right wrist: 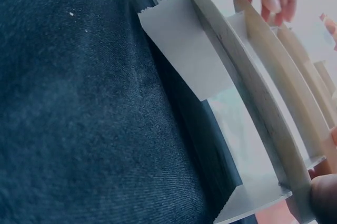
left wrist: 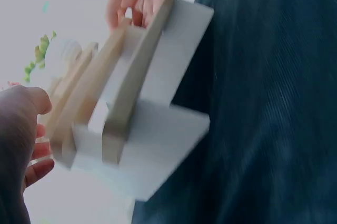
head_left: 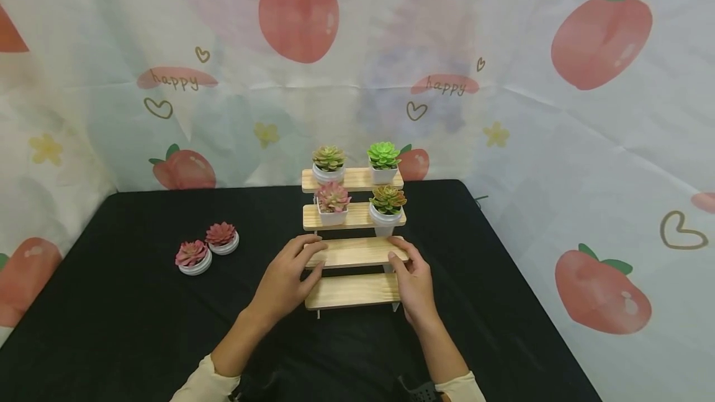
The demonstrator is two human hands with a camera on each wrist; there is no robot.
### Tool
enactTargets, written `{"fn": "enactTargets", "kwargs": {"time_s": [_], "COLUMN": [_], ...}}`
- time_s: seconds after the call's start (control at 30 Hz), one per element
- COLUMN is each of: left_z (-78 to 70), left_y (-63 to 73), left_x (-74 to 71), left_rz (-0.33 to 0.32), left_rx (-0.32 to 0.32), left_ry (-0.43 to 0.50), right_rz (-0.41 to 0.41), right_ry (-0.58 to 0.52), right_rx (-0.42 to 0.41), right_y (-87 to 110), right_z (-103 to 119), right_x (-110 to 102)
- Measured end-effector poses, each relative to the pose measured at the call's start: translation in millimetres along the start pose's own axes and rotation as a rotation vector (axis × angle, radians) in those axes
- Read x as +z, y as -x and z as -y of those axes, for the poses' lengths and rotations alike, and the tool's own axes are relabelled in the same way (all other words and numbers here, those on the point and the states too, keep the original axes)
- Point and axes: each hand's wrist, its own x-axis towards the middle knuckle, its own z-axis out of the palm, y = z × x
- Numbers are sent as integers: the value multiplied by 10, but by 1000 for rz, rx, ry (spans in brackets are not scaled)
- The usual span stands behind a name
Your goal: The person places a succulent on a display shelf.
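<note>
Head view: two pink potted succulents (head_left: 192,259) on black table (head_left: 134,327), left of left hand (head_left: 283,279). Left hand, thumb and fingers apart, at left end of third tier (head_left: 354,253); cannot tell whether it pinches. Wooden stand (head_left: 353,291) between hands, four potted succulents (head_left: 384,157) on upper tiers (head_left: 357,179) beyond fingertips. Right hand (head_left: 416,284) pinches third tier's right end. Steadying well likely means light, equal pressure both ends, stand level, pots unjolted.
</note>
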Motion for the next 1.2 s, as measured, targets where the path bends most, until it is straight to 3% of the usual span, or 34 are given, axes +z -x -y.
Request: {"fn": "enactTargets", "kwargs": {"time_s": [0.43,0.7,1.2], "left_z": [332,559,868], "left_y": [304,474,730], "left_x": [-228,-445,-839], "left_rz": [-14,-37,-146], "left_rx": [-96,-159,-266], "left_ry": [-74,-145,-242], "right_rz": [-7,-16,-8], "right_ry": [17,14,-14], "right_rx": [1,-4,6], "right_y": [0,-4,-20], "right_z": [-17,-34,-26], "right_x": [13,24,13]}}
